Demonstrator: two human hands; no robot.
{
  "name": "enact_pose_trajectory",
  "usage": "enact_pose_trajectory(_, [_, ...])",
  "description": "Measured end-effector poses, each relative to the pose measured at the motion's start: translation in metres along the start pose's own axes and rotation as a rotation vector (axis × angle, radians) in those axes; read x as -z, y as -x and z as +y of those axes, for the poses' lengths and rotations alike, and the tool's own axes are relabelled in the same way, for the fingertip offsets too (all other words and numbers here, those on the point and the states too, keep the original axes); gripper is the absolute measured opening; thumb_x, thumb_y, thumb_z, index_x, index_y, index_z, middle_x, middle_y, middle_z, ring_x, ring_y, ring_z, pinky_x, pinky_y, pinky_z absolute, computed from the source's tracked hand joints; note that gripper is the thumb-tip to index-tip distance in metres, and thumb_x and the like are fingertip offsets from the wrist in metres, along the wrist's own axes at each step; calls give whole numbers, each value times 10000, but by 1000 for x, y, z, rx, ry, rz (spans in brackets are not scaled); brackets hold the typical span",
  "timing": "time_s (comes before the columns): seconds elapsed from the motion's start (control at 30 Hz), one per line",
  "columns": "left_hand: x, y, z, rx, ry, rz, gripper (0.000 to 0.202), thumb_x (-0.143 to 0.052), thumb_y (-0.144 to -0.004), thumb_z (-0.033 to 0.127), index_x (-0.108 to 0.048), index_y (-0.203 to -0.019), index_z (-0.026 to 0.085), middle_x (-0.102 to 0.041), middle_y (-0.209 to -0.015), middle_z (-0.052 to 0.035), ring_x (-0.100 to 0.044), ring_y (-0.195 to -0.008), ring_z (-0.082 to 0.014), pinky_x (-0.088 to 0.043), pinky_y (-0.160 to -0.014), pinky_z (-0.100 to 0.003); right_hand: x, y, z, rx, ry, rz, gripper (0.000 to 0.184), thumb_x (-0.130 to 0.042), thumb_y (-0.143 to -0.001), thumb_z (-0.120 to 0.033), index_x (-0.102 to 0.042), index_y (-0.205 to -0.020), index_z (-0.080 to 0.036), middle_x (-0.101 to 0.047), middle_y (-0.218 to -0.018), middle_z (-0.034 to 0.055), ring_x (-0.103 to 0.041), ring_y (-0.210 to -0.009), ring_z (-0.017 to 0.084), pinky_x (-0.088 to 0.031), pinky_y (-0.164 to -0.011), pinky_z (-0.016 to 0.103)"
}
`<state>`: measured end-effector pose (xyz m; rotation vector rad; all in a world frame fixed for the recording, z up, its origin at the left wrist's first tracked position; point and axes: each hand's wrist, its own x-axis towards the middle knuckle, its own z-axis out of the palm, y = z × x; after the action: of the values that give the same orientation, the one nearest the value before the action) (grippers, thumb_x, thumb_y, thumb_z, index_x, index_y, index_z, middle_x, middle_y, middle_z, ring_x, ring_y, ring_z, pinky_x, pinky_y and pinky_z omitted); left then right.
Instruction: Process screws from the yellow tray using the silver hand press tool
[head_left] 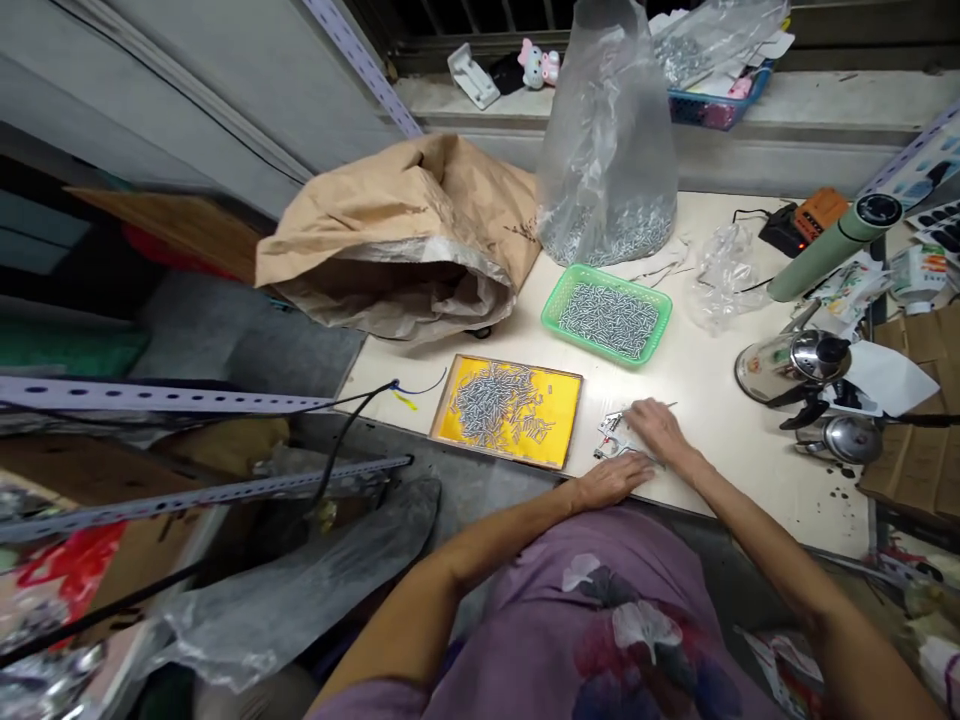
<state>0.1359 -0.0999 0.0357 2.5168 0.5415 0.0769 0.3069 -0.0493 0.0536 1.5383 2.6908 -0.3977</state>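
A small silvery metal fixture [613, 440] lies on the table near its front edge, close to both hands. My left hand [613, 480] rests at the fixture's near side, palm down, with its fingers bent over the metal. Over the far right end of the fixture, my right hand [658, 430] has its fingers pinched together. A thin rod sticks out past that hand; whether the fingers hold it, I cannot tell. Just left of the hands, a yellow tray [564, 415] carries a heap of small metal pins. Behind it stands a green plastic basket [553, 312] filled with similar small metal pieces.
A large brown paper sack [405, 210] lies open at the back left. Beside it stands a clear plastic bag [607, 130] of metal parts. A green flask [832, 250], a glass teapot [772, 365] and a metal pot [844, 440] occupy the right side.
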Motion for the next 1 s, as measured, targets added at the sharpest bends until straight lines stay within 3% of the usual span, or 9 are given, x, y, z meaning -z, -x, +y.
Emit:
enact_pose_trajectory(0.07, [4,17,0,17,32,9,320,-352,-950,163,-571,-1182,178,-612,-1109,-115,-537,-1068,-174,-435,-924,-295,-5,-2,-22,197,-35,-41,240,-439,-916,-168,-628,-1051,-227,-611,-996,57,-484,-940,193,-356,-760,300])
enact_pose_trajectory(0.13, [8,35,-2,144,17,40,301,-362,-954,195,-605,-1133,192,-633,-989,-99,-562,-959,-168,-458,-854,-285,-12,-6,-40,304,-43,-72,233,-452,-901,-132,-637,-1017,-213,-621,-988,53,-503,-944,186,-372,-771,298])
enact_pose_trajectory(0.27, [19,59,-16,492,-31,225,243,-424,-939,244,-650,-1015,198,-619,-849,-68,-562,-853,-162,-467,-784,-276,-25,-19,-53,319,3,-82,209,-465,-879,-87,-647,-897,-189,-635,-948,62,-543,-938,190,-395,-816,314])
enact_pose_trajectory(0.43, [40,66,-48,1081,-12,561,245,-419,-923,184,-656,-983,162,-635,-914,-80,-581,-880,-171,-466,-802,-282,-34,-28,-45,412,-20,-15,222,-448,-859,-20,-610,-843,-171,-633,-850,57,-577,-833,166,-417,-782,287])
enact_pose_trajectory(0.53, [56,70,-67,1241,38,562,230,-450,-897,143,-652,-1006,158,-639,-963,-75,-587,-906,-173,-461,-815,-279,-36,-25,-44,370,-154,106,209,-418,-887,-55,-583,-832,-171,-622,-788,41,-577,-737,143,-429,-698,255])
enact_pose_trajectory(0.67, [68,75,-79,1203,74,337,209,-466,-902,167,-673,-929,156,-633,-948,-70,-575,-923,-174,-444,-821,-270,-14,-34,-45,158,-418,346,208,-363,-943,-195,-562,-883,-187,-606,-760,18,-559,-638,117,-428,-600,227])
enact_pose_trajectory(0.77, [67,79,-79,1077,48,125,218,-476,-917,244,-679,-885,171,-616,-950,-69,-546,-970,-186,-435,-814,-268,27,-62,-37,-100,-490,500,223,-380,-948,-307,-565,-978,-185,-615,-820,27,-529,-590,116,-434,-571,247])
enact_pose_trajectory(0.87, [63,81,-81,952,3,-29,223,-459,-928,243,-670,-893,180,-599,-992,-72,-510,-1026,-200,-434,-798,-270,71,-90,-22,-302,-436,625,368,-435,-917,-410,-508,-1194,-178,-601,-1058,88,-527,-631,134,-458,-586,290])
enact_pose_trajectory(1.0, [64,80,-87,830,-33,-130,238,-405,-935,155,-643,-932,161,-580,-1032,-96,-495,-1047,-209,-445,-808,-289,92,-83,-19,-400,-389,638,373,-424,-918,-413,-535,-1192,-185,-574,-1125,101,-520,-636,125,-487,-691,317])
